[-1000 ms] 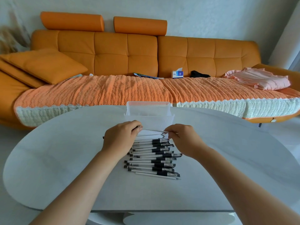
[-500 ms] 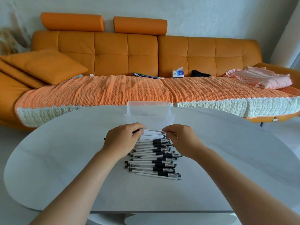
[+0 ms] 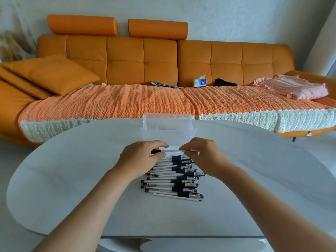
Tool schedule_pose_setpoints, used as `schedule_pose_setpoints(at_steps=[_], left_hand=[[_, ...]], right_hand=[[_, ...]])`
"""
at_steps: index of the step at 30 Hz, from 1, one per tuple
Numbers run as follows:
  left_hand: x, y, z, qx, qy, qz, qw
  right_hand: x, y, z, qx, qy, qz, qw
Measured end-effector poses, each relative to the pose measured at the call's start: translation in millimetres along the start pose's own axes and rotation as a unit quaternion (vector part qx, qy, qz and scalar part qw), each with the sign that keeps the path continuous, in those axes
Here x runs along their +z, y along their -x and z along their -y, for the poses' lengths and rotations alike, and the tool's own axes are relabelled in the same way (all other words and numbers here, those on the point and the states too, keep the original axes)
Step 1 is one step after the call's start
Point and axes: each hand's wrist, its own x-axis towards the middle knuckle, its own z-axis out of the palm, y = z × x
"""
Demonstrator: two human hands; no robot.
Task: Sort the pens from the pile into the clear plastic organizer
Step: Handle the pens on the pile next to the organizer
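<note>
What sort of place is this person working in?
Most likely a living room in a home: a long orange sofa with a cushion, a tissue box and pink clothing lying on its seat, and a white table in front holding the pens.

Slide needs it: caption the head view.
Left hand and right hand pinch pens at the pile's far end, near the organizer.

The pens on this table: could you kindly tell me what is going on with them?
A person is working bare-handed at the white table. The left hand grips the black end of a pen at the far edge of the pile of pens, and the right hand pinches its other end. The clear organizer stands just behind the hands, and I see no pens inside it. The rest of the pile lies on the table.
</note>
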Motion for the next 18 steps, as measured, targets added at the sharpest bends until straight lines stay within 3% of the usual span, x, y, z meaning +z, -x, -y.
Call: schedule_pose_setpoints(at_steps=[4, 12, 18], left_hand=[[8, 0, -13, 0.031, -0.015, 0.004, 0.999], [11, -5, -12, 0.006, -0.017, -0.007, 1.000], [19, -6, -29, 0.037, -0.018, 0.002, 0.999]], right_hand=[[1, 1, 6, 0.006, -0.014, 0.012, 1.000], [-18, 5, -12, 0.046, 0.050, -0.003, 0.998], [-15, 9, -3, 0.025, 0.012, 0.014, 1.000]])
